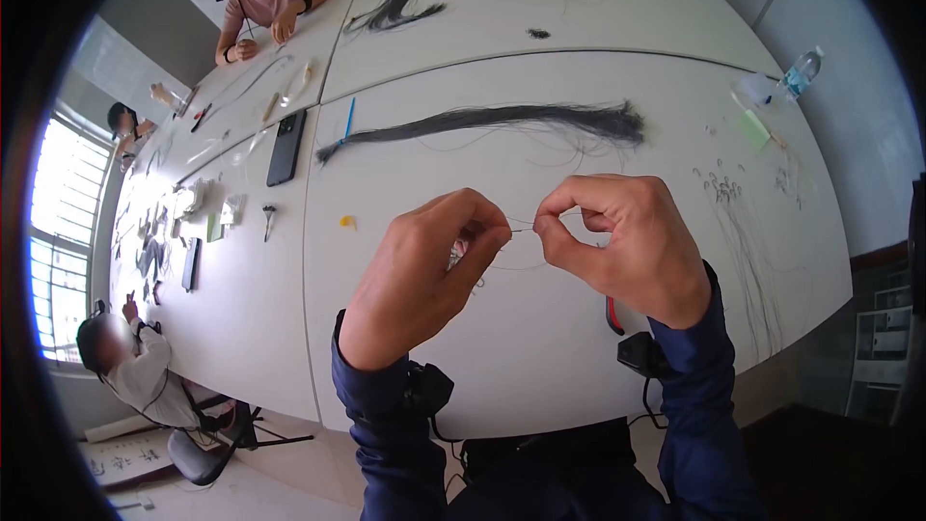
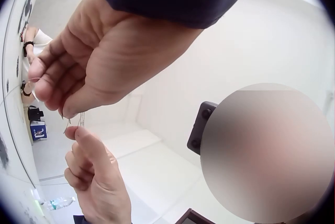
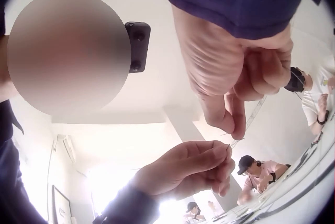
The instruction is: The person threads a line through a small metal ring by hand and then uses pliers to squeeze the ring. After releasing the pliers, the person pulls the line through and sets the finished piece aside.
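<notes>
Close together above the table, my left hand (image 1: 410, 270) and my right hand (image 1: 632, 251) each pinch a thin strand (image 1: 522, 230) between thumb and fingertips. A short stretch of it shows in the small gap between them, and a fine loop curves out beside the right fingertips. In the left wrist view, thin strand ends (image 2: 67, 125) stick out between the two pinches. Seen from the right wrist, the left hand (image 3: 183, 167) sits just below the right fingertips. Part of a small shiny thing shows behind the left fingers, mostly hidden.
Beyond my hands lies a long bundle of dark strands (image 1: 482, 121) beside a blue stick (image 1: 350, 119). Loop-ended strands (image 1: 728, 191) lie at right. A red-handled tool (image 1: 613, 316) is partly under my right wrist. A yellow piece (image 1: 348, 223) and phone (image 1: 286, 148) are at left.
</notes>
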A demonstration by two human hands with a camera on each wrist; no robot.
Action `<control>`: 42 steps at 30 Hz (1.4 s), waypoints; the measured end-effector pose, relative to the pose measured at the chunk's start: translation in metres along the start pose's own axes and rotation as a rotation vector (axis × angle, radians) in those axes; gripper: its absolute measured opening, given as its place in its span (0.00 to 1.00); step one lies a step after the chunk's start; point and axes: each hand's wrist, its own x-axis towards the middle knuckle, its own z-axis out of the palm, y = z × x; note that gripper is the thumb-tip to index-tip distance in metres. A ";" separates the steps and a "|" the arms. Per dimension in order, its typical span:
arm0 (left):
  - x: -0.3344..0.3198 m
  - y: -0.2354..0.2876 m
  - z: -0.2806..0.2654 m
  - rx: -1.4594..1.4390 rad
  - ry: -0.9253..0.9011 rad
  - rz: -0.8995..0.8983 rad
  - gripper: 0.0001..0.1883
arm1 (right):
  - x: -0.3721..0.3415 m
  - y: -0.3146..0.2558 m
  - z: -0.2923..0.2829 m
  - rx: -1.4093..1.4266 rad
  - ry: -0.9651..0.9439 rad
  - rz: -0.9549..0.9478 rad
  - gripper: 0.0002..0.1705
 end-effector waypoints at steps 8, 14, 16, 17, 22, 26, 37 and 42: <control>0.000 0.004 -0.001 0.022 -0.053 -0.021 0.04 | 0.002 0.003 0.002 0.081 -0.074 0.041 0.06; 0.000 0.003 -0.001 0.008 -0.005 0.056 0.04 | 0.004 -0.002 -0.005 0.035 -0.110 0.085 0.11; -0.001 0.003 -0.001 -0.008 0.019 0.048 0.04 | 0.005 -0.002 -0.006 0.083 -0.120 0.112 0.14; -0.001 0.004 -0.001 -0.017 0.031 0.045 0.04 | 0.005 -0.001 -0.006 0.115 -0.134 0.128 0.15; -0.001 0.005 -0.001 -0.002 0.045 0.050 0.04 | 0.007 0.004 0.001 0.301 -0.214 0.210 0.19; 0.000 0.004 0.000 0.009 0.064 0.065 0.05 | 0.007 0.008 0.007 0.408 -0.212 0.235 0.19; -0.001 0.005 0.000 0.022 0.077 0.057 0.05 | 0.008 0.003 0.006 0.379 -0.220 0.299 0.13; -0.001 0.006 0.000 0.019 0.076 0.054 0.04 | 0.007 0.003 0.006 0.384 -0.253 0.308 0.13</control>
